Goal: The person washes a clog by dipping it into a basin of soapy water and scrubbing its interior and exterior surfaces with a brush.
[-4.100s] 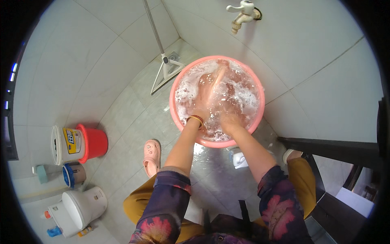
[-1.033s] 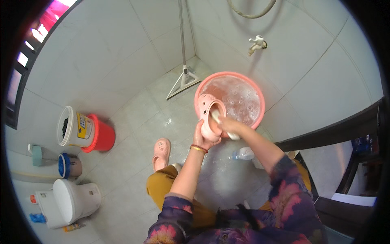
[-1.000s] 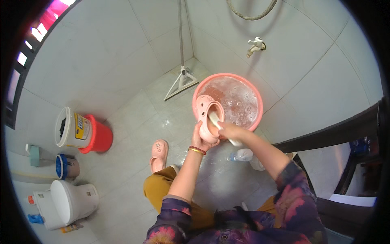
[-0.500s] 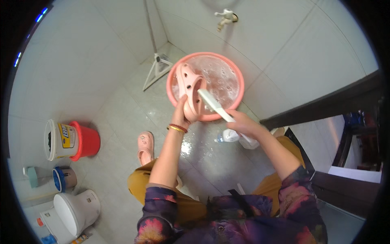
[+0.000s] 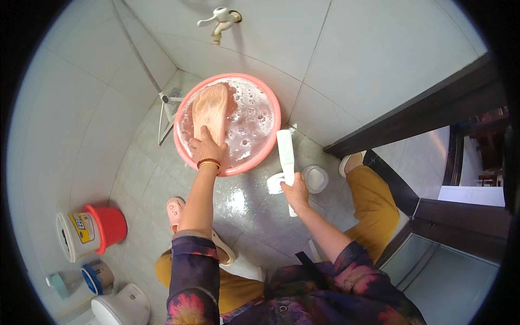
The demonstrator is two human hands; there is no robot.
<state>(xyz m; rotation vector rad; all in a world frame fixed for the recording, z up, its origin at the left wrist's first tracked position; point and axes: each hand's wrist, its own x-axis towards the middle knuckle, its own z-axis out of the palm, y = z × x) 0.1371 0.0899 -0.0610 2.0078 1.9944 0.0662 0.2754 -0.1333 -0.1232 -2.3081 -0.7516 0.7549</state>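
A pink basin (image 5: 238, 171) of foamy water stands on the floor before me. At its left side lies a pink clog (image 5: 210, 105), sole up and wet. My left hand (image 5: 207, 149) grips the clog's near end, fingers spread over the sole and the thumb at its edge. Outside the basin, at its lower right, my right hand (image 5: 295, 194) is closed around the handle of a white brush (image 5: 286, 149). The brush points up and away from me, apart from the clog; its bristles are not visible.
Two white round containers (image 5: 315, 179) sit on the floor beside my right hand. A tap (image 5: 219, 24) juts from the wall behind the basin. A white-framed pole stand (image 5: 165, 111) leans left of it. Buckets (image 5: 112, 230) and a toilet (image 5: 122, 309) are at lower left; a dark doorframe (image 5: 411, 116) stands right.
My left hand has turned the clog sole up and lowered it into the basin. My right hand has drawn the brush away from the clog, to the basin's right. The whole view has shifted.
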